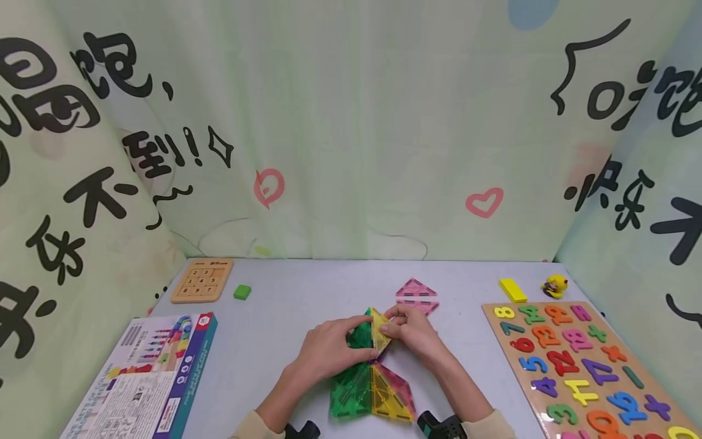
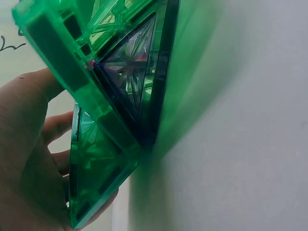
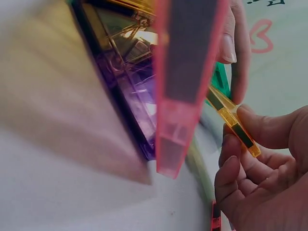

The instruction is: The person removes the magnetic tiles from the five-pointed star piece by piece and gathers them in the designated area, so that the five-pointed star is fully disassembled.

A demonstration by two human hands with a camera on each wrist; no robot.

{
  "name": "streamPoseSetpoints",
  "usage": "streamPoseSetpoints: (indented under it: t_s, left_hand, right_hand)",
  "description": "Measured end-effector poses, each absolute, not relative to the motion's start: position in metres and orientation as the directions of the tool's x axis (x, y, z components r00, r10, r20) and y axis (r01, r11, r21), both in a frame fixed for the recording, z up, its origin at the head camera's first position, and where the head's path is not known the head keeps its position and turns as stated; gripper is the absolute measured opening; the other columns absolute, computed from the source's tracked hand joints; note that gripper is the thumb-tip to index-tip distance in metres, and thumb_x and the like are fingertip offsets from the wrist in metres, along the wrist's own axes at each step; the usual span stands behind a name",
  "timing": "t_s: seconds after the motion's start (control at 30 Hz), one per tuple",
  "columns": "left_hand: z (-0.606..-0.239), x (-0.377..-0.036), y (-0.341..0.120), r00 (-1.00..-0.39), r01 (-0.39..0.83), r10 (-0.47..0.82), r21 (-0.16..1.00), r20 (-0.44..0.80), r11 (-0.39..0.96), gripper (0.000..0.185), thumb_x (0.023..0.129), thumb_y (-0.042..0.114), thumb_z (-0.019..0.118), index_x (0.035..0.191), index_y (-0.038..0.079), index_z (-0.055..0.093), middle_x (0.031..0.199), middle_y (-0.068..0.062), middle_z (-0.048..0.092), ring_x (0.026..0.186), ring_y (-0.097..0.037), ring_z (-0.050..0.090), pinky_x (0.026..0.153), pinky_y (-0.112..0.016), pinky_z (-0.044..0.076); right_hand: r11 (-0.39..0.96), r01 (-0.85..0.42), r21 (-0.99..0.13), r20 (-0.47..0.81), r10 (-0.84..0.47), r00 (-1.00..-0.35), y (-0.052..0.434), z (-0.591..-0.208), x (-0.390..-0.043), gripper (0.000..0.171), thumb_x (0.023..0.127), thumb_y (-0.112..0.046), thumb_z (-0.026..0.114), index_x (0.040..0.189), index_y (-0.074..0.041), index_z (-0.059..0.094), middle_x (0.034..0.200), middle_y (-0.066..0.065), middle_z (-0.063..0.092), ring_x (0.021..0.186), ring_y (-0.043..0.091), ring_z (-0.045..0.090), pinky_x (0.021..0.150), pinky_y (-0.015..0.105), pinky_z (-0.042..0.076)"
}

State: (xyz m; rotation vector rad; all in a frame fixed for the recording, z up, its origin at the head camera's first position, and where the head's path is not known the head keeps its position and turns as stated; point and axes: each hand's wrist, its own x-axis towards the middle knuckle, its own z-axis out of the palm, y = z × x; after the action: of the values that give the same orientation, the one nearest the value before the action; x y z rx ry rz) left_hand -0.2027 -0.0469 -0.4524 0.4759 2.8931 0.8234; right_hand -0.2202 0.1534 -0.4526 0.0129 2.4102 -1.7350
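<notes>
**Two hands on a cluster of see-through tiles**

Two hands meet at the middle of the grey tabletop [image 1: 274,317], working on a group of translucent triangular tiles. The yellow tile [image 1: 379,329] stands tilted up at the top of the group, and the right hand [image 1: 412,332] pinches its edge between thumb and fingertips; the right wrist view shows the thin yellow-orange edge caught in those fingers [image 3: 240,163]. The left hand [image 1: 329,350] is curled round a green tile [image 1: 359,335] just at 9 o'clock of the yellow one (the left wrist view shows green frames with a star-ribbed clear pane, thumb and fingers behind them). Flat at 6 o'clock of the hands lie more joined tiles [image 1: 373,393]: green on the left, yellow in the centre, pink at the right edge.

Two pink triangles [image 1: 417,296] lie point to point at 12 o'clock of the right hand, apart from it.

At 3 o'clock, a wooden number board [image 1: 493,320] holds coloured numerals and signs seated in its recesses. A printed box [image 1: 148,378] lies closed at 9 o'clock. At 11 o'clock a wooden sliding-number frame [image 1: 202,279] holds its numbered squares, with a small green block [image 1: 242,292] just beside it. A yellow block [image 1: 512,289] and a small yellow toy [image 1: 555,285] lie at 2 o'clock.
</notes>
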Motion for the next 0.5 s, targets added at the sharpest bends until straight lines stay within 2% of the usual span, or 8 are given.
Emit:
streamPoseSetpoints:
  t_s: [0.17,0.3,0.5]
  left_hand:
    - [-0.453,-0.202,-0.047,-0.942,0.289,0.335,0.526,0.009,0.800,0.068,0.079,0.073,0.065,0.137,0.039,0.057,0.136,0.005,0.064,0.118,-0.022,0.063,0.091,-0.049,0.052]
    - [-0.454,-0.202,-0.048,-0.942,0.288,0.335,0.521,0.003,0.803,0.065,0.080,0.071,0.066,0.137,0.041,0.056,0.138,0.005,0.063,0.121,-0.023,0.062,0.093,-0.050,0.052]
    - [-0.453,-0.202,-0.049,-0.942,0.278,0.337,0.531,-0.015,0.801,0.065,0.081,0.069,0.066,0.139,0.042,0.054,0.140,0.003,0.061,0.124,-0.024,0.060,0.095,-0.052,0.050]
  right_hand:
    - [0.282,0.108,-0.953,-0.149,-0.129,-0.980,0.159,-0.450,-0.219,0.021,0.090,-0.005,0.069,0.107,0.003,0.060,0.074,0.005,0.064,0.062,0.014,0.057,0.055,0.026,0.049]
    - [0.285,0.111,-0.952,-0.146,-0.105,-0.984,0.170,-0.443,-0.218,0.026,0.093,-0.008,0.066,0.116,0.002,0.061,0.083,0.009,0.065,0.065,0.015,0.059,0.057,0.027,0.054]
    - [0.446,0.080,-0.892,-0.122,-0.067,-0.990,0.208,-0.431,-0.217,0.035,0.098,-0.007,0.055,0.132,-0.005,0.061,0.128,0.020,0.058,0.101,0.024,0.054,0.076,0.026,0.051]
